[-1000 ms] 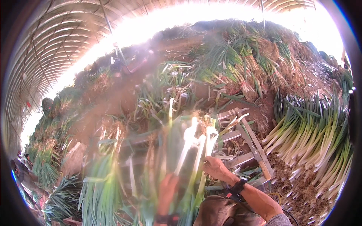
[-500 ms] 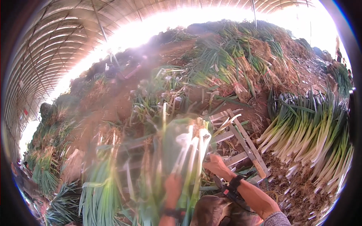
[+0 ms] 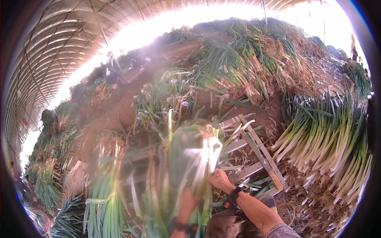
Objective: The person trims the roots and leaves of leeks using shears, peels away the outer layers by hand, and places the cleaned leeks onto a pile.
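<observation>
As the leeks [image 3: 202, 163] seem light but tender, their white stems [image 3: 215, 150] suit holding; inside the wooden frame's [image 3: 256, 152] right edge, right hand [image 3: 221, 181] curls, left hand [image 3: 188, 203] blurs; either grip's closure I cannot tell.

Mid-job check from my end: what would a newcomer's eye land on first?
Probably the wide fan of long green-and-white stalks on the right, white ends toward the near side. Next, the brightly lit white stalks in the middle, with the right hand beside them and the blurred left hand to its lower left. Behind, harsh glare spreads beneath the arched roof.
</observation>
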{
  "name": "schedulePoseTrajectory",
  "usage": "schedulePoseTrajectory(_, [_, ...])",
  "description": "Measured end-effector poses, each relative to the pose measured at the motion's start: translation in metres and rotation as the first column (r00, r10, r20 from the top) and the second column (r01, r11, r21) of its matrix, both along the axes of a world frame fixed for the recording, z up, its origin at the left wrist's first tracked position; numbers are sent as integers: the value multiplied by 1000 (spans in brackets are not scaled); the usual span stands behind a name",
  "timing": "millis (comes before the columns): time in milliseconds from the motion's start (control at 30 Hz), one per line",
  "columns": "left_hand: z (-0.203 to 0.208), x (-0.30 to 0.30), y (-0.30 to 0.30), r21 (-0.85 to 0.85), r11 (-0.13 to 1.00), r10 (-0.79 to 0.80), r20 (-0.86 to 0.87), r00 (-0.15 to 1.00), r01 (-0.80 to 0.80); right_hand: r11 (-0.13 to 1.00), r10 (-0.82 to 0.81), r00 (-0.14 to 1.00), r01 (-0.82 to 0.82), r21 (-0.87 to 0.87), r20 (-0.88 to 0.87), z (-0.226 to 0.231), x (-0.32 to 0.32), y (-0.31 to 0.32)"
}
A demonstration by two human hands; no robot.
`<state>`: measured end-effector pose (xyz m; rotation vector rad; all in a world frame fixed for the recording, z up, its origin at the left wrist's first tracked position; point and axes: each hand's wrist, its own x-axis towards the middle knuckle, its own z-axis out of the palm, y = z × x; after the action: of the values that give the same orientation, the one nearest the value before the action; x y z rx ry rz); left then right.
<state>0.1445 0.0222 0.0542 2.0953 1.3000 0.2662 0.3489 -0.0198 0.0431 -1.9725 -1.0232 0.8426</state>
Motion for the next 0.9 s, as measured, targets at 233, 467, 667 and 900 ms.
schedulePoseTrajectory(233, [48,-8,25,-394,919,136,360,923,18,837,324,901,-131,531,-288,8,0,-6])
schedulePoseTrajectory(467, [35,-36,30,-382,920,127,494,860,83,917,376,803,-251,310,-462,113,-44,-20])
schedulePoseTrajectory(667, [-12,-18,20,-387,813,27,771,637,435,917,395,796,-309,253,-459,131,-51,-40])
schedulePoseTrajectory(900, [9,-22,-14,-240,931,66,852,519,276,855,470,823,-336,394,-319,152,-61,-50])
